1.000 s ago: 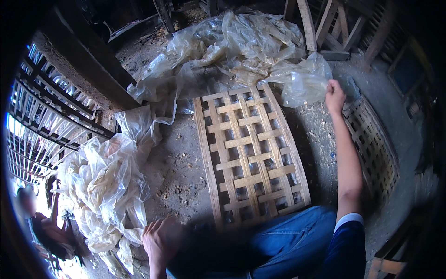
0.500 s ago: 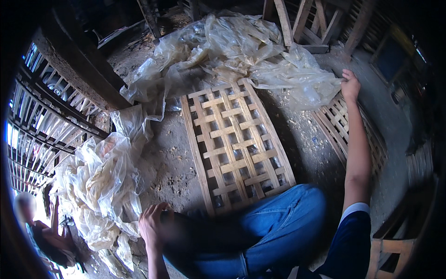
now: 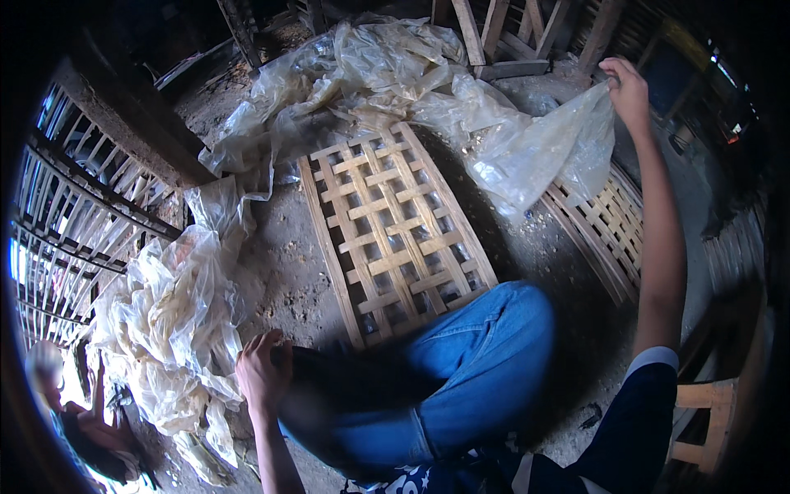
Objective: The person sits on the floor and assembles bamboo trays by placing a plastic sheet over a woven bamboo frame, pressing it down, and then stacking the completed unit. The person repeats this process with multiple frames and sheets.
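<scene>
While right hand (image 3: 627, 89) pinches, plastic sheet (image 3: 535, 156) hangs below grip

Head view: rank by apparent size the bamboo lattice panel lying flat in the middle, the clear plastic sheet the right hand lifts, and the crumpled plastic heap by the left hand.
1. Flat bamboo lattice panel
2. Crumpled pale plastic heap, close to the panel; fisheye bending makes this unsure
3. Clear plastic sheet lifted by the right hand
</scene>
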`<state>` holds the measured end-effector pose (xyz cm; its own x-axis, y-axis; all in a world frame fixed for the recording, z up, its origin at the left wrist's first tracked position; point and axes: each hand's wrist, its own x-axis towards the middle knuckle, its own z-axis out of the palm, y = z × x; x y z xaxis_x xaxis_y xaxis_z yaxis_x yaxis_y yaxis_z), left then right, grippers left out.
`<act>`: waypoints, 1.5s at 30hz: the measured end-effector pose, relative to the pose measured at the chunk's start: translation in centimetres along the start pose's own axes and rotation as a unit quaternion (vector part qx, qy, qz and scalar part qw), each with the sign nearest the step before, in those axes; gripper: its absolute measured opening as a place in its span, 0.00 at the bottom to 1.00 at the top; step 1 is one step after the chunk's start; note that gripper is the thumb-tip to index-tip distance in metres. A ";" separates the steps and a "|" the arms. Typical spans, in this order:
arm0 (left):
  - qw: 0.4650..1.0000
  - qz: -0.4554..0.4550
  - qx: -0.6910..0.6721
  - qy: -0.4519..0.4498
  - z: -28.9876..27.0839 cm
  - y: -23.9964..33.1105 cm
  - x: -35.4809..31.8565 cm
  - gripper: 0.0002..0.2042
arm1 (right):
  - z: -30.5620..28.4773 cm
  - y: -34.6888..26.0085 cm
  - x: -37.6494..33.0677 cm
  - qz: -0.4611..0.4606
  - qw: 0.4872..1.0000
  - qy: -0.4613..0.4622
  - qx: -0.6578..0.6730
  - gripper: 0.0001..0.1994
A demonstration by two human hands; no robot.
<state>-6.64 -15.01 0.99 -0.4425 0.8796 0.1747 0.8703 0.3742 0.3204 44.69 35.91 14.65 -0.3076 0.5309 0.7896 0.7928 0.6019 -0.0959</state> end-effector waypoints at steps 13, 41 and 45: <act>0.998 0.026 -0.061 -0.009 -0.4 -1.0 -0.6 0.13 | -9.1 0.3 2.6 -0.001 0.997 -0.034 -0.067 0.17; 0.530 -0.113 -0.737 -0.405 10.5 12.9 9.4 0.48 | -3.8 -35.5 9.9 -0.229 0.966 0.114 0.030 0.10; 0.446 -0.150 -0.770 -0.431 10.8 12.2 9.8 0.49 | -2.5 -35.5 10.1 -0.246 0.967 0.042 0.047 0.13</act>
<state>1.98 1.34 -3.48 0.3362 0.8924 -0.3010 -0.6738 0.4512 0.5851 14.78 18.38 27.52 -0.5885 0.1188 0.7997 0.5083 0.8236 0.2517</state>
